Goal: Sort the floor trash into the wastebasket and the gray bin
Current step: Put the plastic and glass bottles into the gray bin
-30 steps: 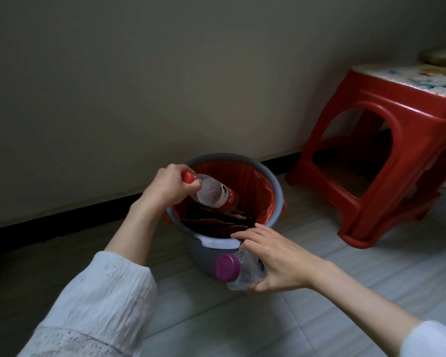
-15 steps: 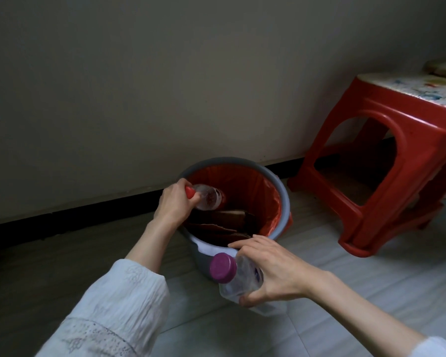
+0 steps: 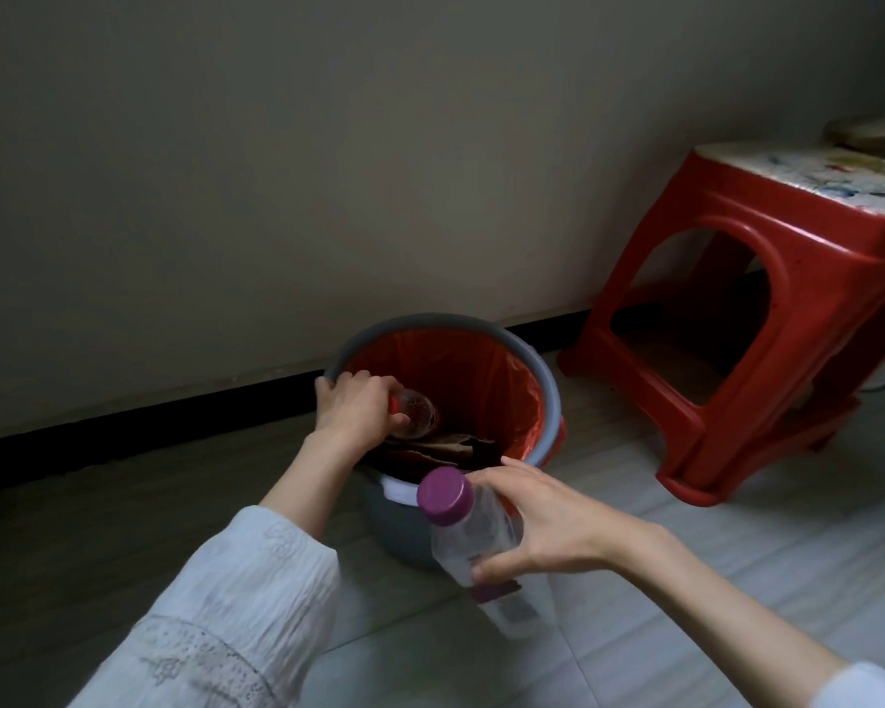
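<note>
While the left hand [image 3: 356, 408] grasps the red-capped bottle [image 3: 416, 413] inside the gray bin [image 3: 443, 321], neck toward the palm, the right hand [image 3: 542, 523] grasps the purple-capped bottle [image 3: 473, 534] just near of the rim, its long axis tilted, cap up and left.

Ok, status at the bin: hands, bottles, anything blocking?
Left hand grips red-capped bottle inside gray bin. Right hand holds purple-capped bottle outside near rim. Cardboard in bin; opening unblocked.
</note>
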{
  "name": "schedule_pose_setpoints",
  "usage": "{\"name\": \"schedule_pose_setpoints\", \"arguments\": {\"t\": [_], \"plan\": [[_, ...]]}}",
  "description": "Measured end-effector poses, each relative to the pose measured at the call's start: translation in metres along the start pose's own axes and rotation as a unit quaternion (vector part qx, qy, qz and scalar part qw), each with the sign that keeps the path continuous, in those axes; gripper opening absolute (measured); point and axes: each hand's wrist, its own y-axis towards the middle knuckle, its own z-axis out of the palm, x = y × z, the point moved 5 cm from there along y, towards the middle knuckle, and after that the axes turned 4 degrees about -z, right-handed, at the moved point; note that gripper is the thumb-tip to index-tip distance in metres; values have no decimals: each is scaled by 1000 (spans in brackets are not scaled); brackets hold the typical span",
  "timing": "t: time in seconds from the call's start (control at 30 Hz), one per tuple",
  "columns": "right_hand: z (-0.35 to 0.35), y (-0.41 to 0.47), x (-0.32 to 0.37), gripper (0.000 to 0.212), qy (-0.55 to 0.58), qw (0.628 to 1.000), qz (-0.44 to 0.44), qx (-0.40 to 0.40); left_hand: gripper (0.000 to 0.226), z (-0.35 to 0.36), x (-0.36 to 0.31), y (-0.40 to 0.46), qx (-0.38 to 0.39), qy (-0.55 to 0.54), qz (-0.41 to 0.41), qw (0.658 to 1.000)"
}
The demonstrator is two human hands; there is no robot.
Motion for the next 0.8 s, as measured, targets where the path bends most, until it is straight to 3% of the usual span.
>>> {"name": "schedule_pose_setpoints", "arguments": {"t": [0.1,0.2,0.33,0.47,0.57,0.63,0.7,0.8], "plan": [[-7,2,-7,56,109,992,53,15,42,2,12,-5,-3,2,-1,1000],[-30,2,-12,66,261,962,58,-49,40,9,22,-10,-18,-117,-11,993],[-69,2,-24,73,454,863,47,-216,43,13,27,-12,-17,-184,1,983],[-94,0,-38,27,511,768,56,-383,48,16,27,-9,-1,-159,19,987],[-95,2,-47,11,509,715,75,-473,45,13,24,-8,-12,-144,31,989],[-85,8,-56,28,452,729,104,-504,45,12,22,-8,-8,-120,42,992],[-74,17,-61,50,351,777,129,-507,45,11,21,-8,-4,-114,44,993],[-55,34,-63,61,234,845,158,-455,41,6,21,-13,3,-100,36,994]]}}
